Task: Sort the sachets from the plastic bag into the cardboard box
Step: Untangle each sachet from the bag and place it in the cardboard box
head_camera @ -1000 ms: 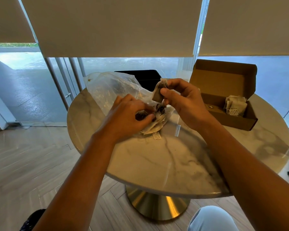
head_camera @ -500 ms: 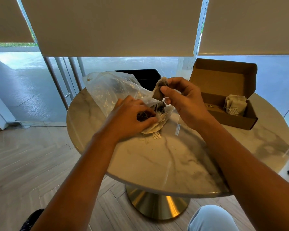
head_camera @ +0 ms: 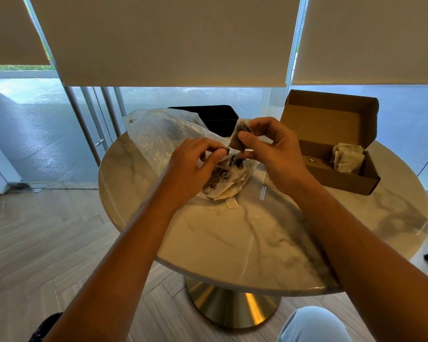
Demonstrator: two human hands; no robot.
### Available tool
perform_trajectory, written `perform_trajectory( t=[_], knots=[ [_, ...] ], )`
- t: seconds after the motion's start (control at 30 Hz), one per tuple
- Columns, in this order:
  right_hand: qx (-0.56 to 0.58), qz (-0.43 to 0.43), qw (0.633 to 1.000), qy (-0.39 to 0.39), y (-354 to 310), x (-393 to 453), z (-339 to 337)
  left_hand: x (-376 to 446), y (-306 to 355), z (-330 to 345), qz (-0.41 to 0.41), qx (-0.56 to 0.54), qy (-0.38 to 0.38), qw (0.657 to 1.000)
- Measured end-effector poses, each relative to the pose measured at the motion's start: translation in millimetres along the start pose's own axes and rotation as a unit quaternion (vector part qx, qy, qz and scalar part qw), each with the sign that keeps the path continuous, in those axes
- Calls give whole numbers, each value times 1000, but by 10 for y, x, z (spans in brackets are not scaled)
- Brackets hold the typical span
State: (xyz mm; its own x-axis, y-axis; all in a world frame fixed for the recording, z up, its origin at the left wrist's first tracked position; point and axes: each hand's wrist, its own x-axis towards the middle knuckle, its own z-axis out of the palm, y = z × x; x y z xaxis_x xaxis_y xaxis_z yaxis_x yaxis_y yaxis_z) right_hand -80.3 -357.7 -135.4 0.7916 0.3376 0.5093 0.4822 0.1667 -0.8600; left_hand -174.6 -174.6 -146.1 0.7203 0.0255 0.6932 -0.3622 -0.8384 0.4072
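A crumpled clear plastic bag [head_camera: 158,134] lies on the round marble table [head_camera: 232,238], its mouth spilling a heap of pale tea sachets [head_camera: 226,181] with strings and paper tags. My right hand [head_camera: 274,154] pinches one brownish sachet [head_camera: 239,137] held up above the heap. My left hand [head_camera: 195,166] pinches a small dark tag or sachet corner right beside it, over the bag's mouth. An open cardboard box [head_camera: 336,154] stands at the right of the table with several sachets [head_camera: 347,157] inside.
One loose paper tag [head_camera: 231,203] lies on the marble in front of the heap. A dark chair back [head_camera: 208,117] stands behind the table. Window blinds and glass doors fill the background. My knee [head_camera: 311,324] shows below the table edge.
My left hand has lifted off the sachet heap and come up to meet the right hand's sachet. The right hand has stayed nearly in place.
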Motion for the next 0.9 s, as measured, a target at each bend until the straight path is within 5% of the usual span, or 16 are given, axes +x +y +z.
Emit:
perform_trajectory(
  t=[0.33, 0.9],
  knots=[
    [-22, 14, 997, -79, -59, -77, 72, 4, 29, -62, -47, -47, 104, 992],
    [-16, 21, 995, -100, -71, -97, 99, 17, -38, -24, -18, 16, 80, 996]
  ],
)
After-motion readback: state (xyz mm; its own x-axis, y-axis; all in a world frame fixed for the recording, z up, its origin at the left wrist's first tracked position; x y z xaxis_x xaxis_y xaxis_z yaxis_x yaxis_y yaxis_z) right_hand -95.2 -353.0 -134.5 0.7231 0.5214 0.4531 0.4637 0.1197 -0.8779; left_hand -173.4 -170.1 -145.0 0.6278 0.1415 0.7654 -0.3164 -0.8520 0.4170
